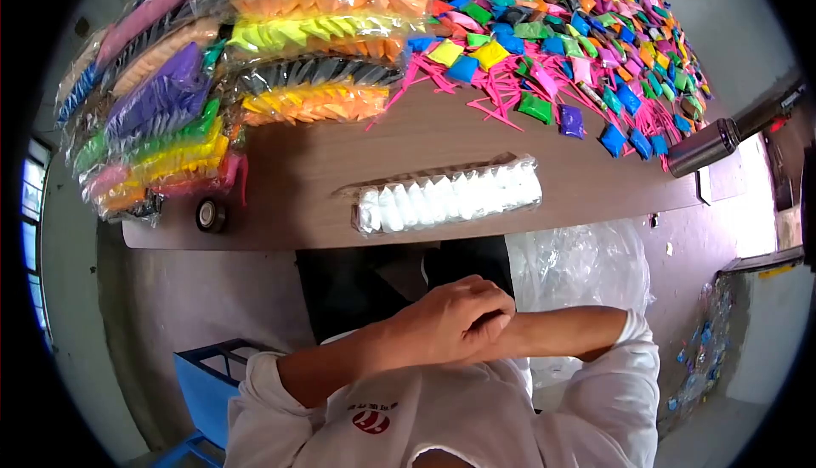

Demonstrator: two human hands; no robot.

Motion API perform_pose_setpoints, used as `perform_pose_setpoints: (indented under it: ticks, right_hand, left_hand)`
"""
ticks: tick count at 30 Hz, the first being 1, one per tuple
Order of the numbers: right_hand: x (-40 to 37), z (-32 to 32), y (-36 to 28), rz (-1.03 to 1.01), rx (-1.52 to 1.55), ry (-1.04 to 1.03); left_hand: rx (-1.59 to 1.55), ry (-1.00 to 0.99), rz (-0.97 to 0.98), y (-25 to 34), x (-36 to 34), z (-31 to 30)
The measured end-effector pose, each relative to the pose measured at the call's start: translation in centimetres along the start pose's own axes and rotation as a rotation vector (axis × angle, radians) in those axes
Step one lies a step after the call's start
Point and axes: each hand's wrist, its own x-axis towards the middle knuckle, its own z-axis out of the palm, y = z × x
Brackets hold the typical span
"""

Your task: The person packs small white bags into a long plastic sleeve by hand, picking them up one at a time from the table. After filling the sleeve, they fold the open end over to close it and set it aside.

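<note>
My left hand (476, 313) is loosely closed, its fingers curled, and lies across my right wrist; nothing shows between the fingers. The right forearm comes in from the right and passes under it, so my right hand is hidden. Both arms are crossed in front of my white shirt, below the table edge. Beyond them, a clear bag of white packets (450, 196) lies on the brown table (314, 179) near its front edge, with neither hand touching it.
Stacked bags of coloured packets (170, 94) fill the table's left. Loose coloured packets (535, 108) and pink sticks (501, 85) cover the back right. A black tape roll (211, 215), a metal cylinder (705, 147), a large clear plastic bag (586, 268) and a blue chair (204, 391) surround the workplace.
</note>
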Motion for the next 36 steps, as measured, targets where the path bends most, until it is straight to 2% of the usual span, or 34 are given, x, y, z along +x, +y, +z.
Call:
perform_pose_setpoints:
  ticks: [1,3,4,6,7,8,9,11,12,17,21,24,29,30,33,35,36]
  right_hand:
    - [-0.9,-0.3,-0.4,-0.042,0.081,0.123]
    - [-1.8,-2.6,-0.8,0.054,-0.013,0.144]
    - [-1.3,-5.9,-1.8,0.261,-0.283,-0.315]
    - [-1.8,-8.1,-1.1,0.175,-0.698,0.165]
    - [-1.9,-8.5,-0.8,0.159,-0.777,0.519]
    - [-1.9,-9.4,-0.7,0.159,-0.839,0.645]
    - [-1.6,-10.0,-0.5,0.155,-0.842,0.643]
    - [-0.9,-10.5,0.5,0.183,-0.945,0.7]
    - [-0.6,-10.5,1.5,0.226,-0.939,0.668]
    - [-0.2,-10.5,5.7,0.238,-1.021,0.623]
    - [-0.5,-10.7,6.6,0.189,-1.032,0.613]
    - [-0.3,-10.9,6.8,0.165,-1.044,0.622]
    - [0.9,-12.7,5.1,0.185,-1.026,0.617]
    - [1.1,-13.0,5.1,0.187,-1.02,0.624]
    - [1.7,-14.2,4.8,0.178,-1.012,0.643]
    - [1.5,-14.8,5.0,0.309,-0.913,0.594]
    - [1.5,-15.2,5.0,0.295,-0.925,0.601]
  left_hand:
    - [-0.001,0.008,-0.003,0.4,-0.3,-0.6]
    - [0.063,0.053,-0.081,0.9,-0.9,-2.6]
    - [0.096,0.12,-0.108,1.0,-1.3,-3.9]
    - [0.064,0.261,-0.18,0.5,-2.5,-6.8]
    - [0.059,0.39,-0.166,-0.4,-3.2,-7.6]
    - [0.121,0.462,-0.181,-1.0,-3.7,-8.9]
    - [0.094,0.525,-0.27,-1.3,-4.1,-9.7]
    - [-0.106,0.643,-0.29,-2.7,-4.2,-10.5]
    - [-0.106,0.645,-0.288,-3.2,-4.2,-10.5]
    - [-0.441,0.931,-0.427,-4.9,-5.0,-9.9]
    - [-0.552,0.98,-0.414,-6.9,-8.2,-9.3]
    - [-0.577,0.963,-0.564,-8.2,-10.8,-8.1]
    - [-0.789,0.796,-0.635,-10.6,-13.7,-5.0]
    - [-0.702,0.775,-0.706,-10.5,-13.6,-4.7]
    - [-0.496,0.709,-0.635,-8.5,-12.6,-5.6]
    - [-0.523,0.745,-0.56,-7.8,-12.1,-6.4]
    - [-0.51,0.725,-0.591,-7.6,-11.9,-7.0]
